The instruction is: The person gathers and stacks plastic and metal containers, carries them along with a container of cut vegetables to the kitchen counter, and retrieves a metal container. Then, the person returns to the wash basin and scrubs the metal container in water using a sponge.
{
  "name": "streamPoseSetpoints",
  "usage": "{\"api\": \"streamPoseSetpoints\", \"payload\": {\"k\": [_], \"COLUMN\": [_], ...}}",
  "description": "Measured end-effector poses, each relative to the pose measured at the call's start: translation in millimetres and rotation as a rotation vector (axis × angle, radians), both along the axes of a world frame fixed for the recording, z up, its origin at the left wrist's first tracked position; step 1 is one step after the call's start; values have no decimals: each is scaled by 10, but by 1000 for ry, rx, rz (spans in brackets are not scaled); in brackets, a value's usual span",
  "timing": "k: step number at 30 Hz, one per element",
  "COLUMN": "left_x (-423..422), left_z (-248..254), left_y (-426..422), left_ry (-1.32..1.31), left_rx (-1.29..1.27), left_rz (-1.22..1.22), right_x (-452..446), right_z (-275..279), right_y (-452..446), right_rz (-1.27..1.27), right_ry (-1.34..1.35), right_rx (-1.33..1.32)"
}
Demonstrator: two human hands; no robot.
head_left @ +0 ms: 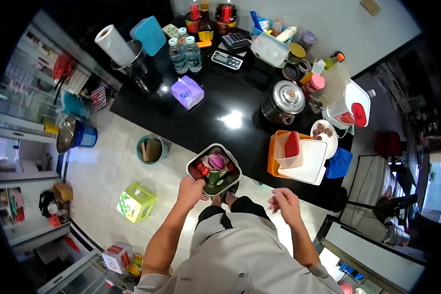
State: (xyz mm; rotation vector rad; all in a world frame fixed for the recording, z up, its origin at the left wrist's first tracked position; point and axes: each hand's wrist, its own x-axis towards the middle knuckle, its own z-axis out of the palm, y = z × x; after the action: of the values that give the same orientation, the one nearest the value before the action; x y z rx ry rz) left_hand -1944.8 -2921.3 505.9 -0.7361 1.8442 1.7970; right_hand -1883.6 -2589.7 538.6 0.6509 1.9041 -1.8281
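Note:
My left hand [191,191] grips the near-left rim of a square metal tray [236,161] with its thumb over the edge. Inside lie a purple onion [216,161], several small red tomatoes [204,171] and a green piece of vegetable [213,178], perhaps cucumber. The tray is at the near edge of the black counter [181,128], in front of my body; whether it touches the edge I cannot tell. My right hand [285,202] hangs in the air right of the tray, fingers loosely bent and apart, with nothing in it.
On the counter are a purple tissue pack [187,92], water bottles [193,56], a lidded metal pot [281,105], an orange container [273,152], a white lid [304,164] and a plate [331,142]. A green stool [141,202] and a bin [152,149] stand on the floor.

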Motion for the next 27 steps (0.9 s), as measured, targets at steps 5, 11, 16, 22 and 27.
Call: {"api": "streamPoseSetpoints", "payload": {"k": [5, 11, 16, 22, 27], "left_x": [-449, -942, -1137, -1238, -1220], "left_z": [-96, -173, -283, -263, -292], "left_y": [228, 573, 672, 647, 279], "left_ry": [-28, -33, -113, -82, -22], "left_rx": [-49, -102, -74, -58, -50], "left_rz": [-96, -126, -170, -147, -243], "right_x": [-567, -1024, -1304, -1429, -1530], "right_z": [120, -239, -229, -224, -128], "right_y": [-269, -277, -289, -346, -583], "right_rz": [240, 248, 231, 200, 320], "right_ry": [240, 372, 354, 325, 404], "right_rx": [198, 210, 282, 319, 356]}}
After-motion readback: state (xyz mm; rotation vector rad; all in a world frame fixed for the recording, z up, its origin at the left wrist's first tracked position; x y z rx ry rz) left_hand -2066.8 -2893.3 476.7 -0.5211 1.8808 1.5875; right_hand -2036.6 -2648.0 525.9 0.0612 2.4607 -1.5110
